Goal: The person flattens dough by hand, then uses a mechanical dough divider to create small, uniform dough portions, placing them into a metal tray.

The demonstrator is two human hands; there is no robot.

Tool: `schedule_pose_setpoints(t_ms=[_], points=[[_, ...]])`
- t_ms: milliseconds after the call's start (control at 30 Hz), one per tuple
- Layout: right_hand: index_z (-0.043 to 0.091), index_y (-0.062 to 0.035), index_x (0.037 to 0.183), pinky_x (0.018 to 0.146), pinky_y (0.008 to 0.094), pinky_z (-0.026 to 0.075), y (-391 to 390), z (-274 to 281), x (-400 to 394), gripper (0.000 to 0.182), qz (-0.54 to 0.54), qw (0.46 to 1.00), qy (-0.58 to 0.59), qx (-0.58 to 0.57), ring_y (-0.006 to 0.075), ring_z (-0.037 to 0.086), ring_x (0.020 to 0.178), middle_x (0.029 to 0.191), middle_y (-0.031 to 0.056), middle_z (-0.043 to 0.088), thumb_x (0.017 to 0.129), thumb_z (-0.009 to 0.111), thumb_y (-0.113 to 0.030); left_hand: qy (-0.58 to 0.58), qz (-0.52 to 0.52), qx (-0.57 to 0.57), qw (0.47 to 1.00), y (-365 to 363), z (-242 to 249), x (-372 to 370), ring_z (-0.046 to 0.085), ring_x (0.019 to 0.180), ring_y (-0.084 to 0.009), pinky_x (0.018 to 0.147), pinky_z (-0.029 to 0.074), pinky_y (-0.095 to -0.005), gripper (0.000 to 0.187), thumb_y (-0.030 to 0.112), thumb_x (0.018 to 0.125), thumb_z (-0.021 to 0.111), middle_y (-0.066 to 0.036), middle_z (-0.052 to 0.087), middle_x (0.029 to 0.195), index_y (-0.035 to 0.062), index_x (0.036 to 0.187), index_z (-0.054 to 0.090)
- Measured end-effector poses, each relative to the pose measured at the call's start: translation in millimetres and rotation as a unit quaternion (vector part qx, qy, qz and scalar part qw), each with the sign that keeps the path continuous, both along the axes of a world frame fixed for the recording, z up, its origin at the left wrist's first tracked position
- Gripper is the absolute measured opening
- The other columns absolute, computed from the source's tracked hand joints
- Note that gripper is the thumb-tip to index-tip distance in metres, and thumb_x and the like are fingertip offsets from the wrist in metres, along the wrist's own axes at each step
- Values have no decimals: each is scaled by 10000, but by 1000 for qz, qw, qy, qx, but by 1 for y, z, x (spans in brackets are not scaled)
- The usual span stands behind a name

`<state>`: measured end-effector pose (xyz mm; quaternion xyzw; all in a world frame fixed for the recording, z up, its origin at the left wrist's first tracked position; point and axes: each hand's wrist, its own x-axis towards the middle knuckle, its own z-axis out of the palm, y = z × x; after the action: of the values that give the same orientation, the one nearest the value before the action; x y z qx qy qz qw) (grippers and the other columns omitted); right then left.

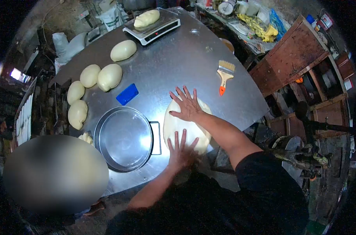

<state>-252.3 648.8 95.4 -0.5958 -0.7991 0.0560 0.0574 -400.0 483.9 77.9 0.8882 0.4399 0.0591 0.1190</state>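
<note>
A flattened, pale sheet of dough [172,124] lies on the metal table near its front edge. My right hand [187,106] presses flat on its far part, fingers spread. On the near part rests my left hand [181,152], palm down with fingers apart; its thumb side is slightly smeared. Just left of the dough stands a round metal pan [125,135], its wire handle pointing toward the dough. A blue dough scraper [127,94] lies beyond the pan.
Several dough balls [110,77] line the table's left side. A digital scale [162,31] at the far end bears a dough piece [147,18]. A pastry brush [225,74] lies to the right. Wooden shelving [291,55] stands beyond the right edge. A blurred patch covers the lower left.
</note>
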Motion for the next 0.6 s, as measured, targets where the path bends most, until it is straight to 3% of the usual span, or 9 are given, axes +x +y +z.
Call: schedule_pose_setpoints(t_ms=[67,133,200,233,267,333,367,433,600], points=[[149,-265,1528,1090,690,3,3,8,-4,865,-9,989,6,-147,405,-6,1451,1593,125,38,830,508,-628,18,-13,-83,996,3,8,0,73,1417,-494,1029,157,-731,613,518,875,544,-203,59,1572,332,1438,388],[245,-193,1509,1108,658,40,6,32,-8,752,-68,979,-1,-192,380,28,1458,1585,144,110,865,526,-461,40,110,-377,919,54,84,24,234,1388,-447,1110,265,-529,505,221,880,531,-281,282,1474,6,1334,473],[211,-98,1508,1137,594,16,-38,26,-6,720,-58,971,208,105,353,70,1462,1575,151,156,907,517,-351,-96,126,-66,985,56,70,13,317,1340,-444,1106,293,-473,418,115,880,483,-299,381,1403,-117,1227,497],[211,-61,1499,1148,566,31,-69,1,6,712,-49,985,130,105,338,98,1460,1573,155,161,902,524,-290,-104,87,141,981,64,26,16,321,1337,-442,1104,293,-477,400,110,891,481,-288,386,1402,-92,1235,507],[211,-25,1491,1159,538,46,-97,-34,19,704,-43,993,51,102,324,126,1458,1570,159,166,898,531,-230,-244,55,138,958,64,-26,9,298,1358,-428,1115,268,-486,496,179,893,521,-271,347,1441,-59,1322,449],[203,-24,1492,1165,523,60,-119,-47,28,749,-45,990,134,21,323,138,1452,1563,184,164,899,544,-329,-160,105,3,982,45,-31,0,200,1415,-399,1155,125,-500,668,281,915,531,-230,227,1527,-22,1456,283],[202,-21,1491,1167,517,60,-113,-21,39,766,-47,989,137,10,328,131,1452,1563,188,161,898,542,-368,-1,66,72,995,50,-39,7,96,1447,-389,1160,89,-497,698,303,930,504,-218,137,1559,-8,1485,216],[201,-18,1490,1169,512,61,-102,0,70,785,-42,988,146,4,333,124,1453,1562,191,158,897,540,-407,-25,111,-18,993,74,0,30,-2,1424,-488,1137,56,-589,731,390,963,391,-248,10,1565,-14,1501,104],[146,-38,1507,1155,565,68,-71,3,56,838,-40,999,9,19,333,66,1461,1582,162,87,909,448,-541,33,109,-107,988,101,12,27,-42,1429,-474,1139,63,-588,828,511,904,461,-211,-41,1577,113,1530,93]])
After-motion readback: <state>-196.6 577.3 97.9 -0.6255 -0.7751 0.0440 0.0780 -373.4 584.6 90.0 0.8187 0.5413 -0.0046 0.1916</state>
